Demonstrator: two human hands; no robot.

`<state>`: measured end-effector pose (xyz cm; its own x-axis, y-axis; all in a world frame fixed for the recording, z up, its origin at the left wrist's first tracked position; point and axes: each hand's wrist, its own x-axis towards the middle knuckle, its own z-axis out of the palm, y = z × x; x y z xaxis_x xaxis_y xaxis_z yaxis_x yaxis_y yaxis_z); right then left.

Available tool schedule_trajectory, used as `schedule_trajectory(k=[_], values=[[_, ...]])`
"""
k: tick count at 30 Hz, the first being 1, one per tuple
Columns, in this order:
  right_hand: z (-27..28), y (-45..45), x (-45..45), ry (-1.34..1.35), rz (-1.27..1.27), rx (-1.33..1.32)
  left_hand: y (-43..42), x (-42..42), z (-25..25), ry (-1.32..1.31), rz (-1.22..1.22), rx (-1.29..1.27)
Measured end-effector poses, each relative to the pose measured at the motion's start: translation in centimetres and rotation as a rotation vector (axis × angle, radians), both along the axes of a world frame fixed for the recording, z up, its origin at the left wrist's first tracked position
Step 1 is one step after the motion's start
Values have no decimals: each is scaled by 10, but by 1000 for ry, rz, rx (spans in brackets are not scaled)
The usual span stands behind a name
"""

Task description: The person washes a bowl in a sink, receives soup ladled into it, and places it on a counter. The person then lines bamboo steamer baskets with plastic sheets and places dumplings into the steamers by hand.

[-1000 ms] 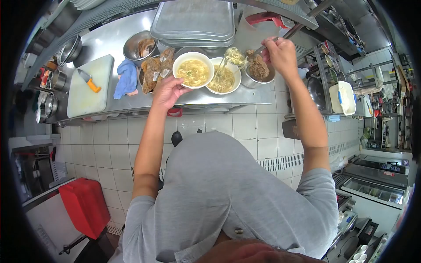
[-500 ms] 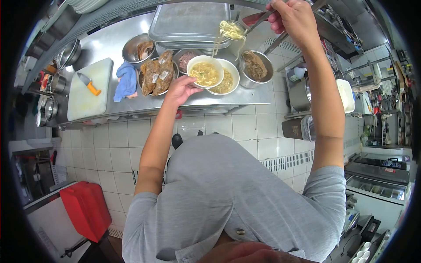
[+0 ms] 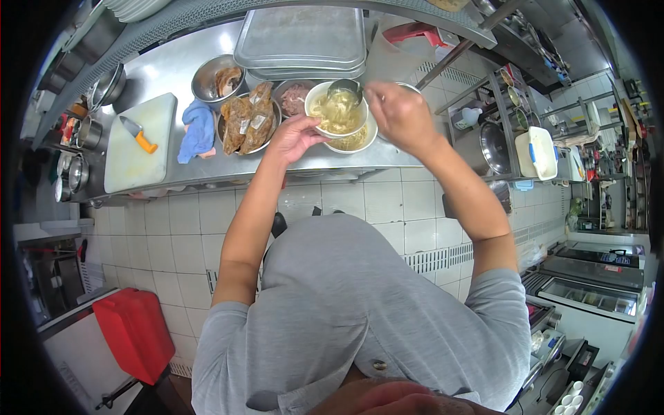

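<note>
My left hand (image 3: 296,140) grips a white bowl (image 3: 361,126) of noodles in broth by its left side, tilted above the counter. Under it, partly covered, sits a second white bowl (image 3: 372,136) with noodles. A metal ladle (image 3: 345,88) dips into the upper bowl, its back turned up over the noodles. My right hand (image 3: 400,116) is closed and smeared by motion just right of the bowls; the ladle's handle runs toward it. Behind that hand, the metal pot is mostly hidden.
On the steel counter (image 3: 156,66) are a cutting board (image 3: 135,169), an orange-handled knife (image 3: 142,137), a blue cloth (image 3: 198,130), browned meat pieces (image 3: 249,119) in a metal bowl, and a bowl of pinkish meat (image 3: 294,99). Metal trays (image 3: 301,38) are stacked behind.
My right hand has come down and left with the ladle, bringing the lifted noodles into the upper bowl. My left hand and that bowl have shifted slightly right and up.
</note>
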<state>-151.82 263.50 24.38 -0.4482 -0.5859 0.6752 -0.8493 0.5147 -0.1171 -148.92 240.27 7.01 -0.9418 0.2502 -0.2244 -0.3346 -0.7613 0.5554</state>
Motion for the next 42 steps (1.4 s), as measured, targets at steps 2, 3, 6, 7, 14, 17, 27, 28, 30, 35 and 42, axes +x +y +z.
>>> schedule_trajectory(k=[2,3,6,7,14,17,27,28,30,35,42], values=[[-5,5,9,31,38,77,2,1,5,4,-2,-3],[-5,8,12,47,57,114,2,2,8,5,-4,-10],[-3,16,14,89,122,86,4,4,16,-2,-3,-25],[-3,19,14,100,133,71,4,4,17,-6,0,-29],[9,31,7,-47,-156,-275,-4,7,18,14,20,-62],[0,45,-13,-134,-252,-279,-15,12,25,18,58,-87],[-130,35,-20,-165,-133,201,-46,25,51,102,132,-120],[-139,34,-20,-141,-92,231,-47,28,54,106,137,-119],[-153,31,-19,-158,-117,330,-48,31,58,119,148,-116],[-161,30,-8,-304,-172,332,-51,37,54,118,153,-120],[-146,32,-23,-976,-354,-296,-50,44,52,88,180,-131]])
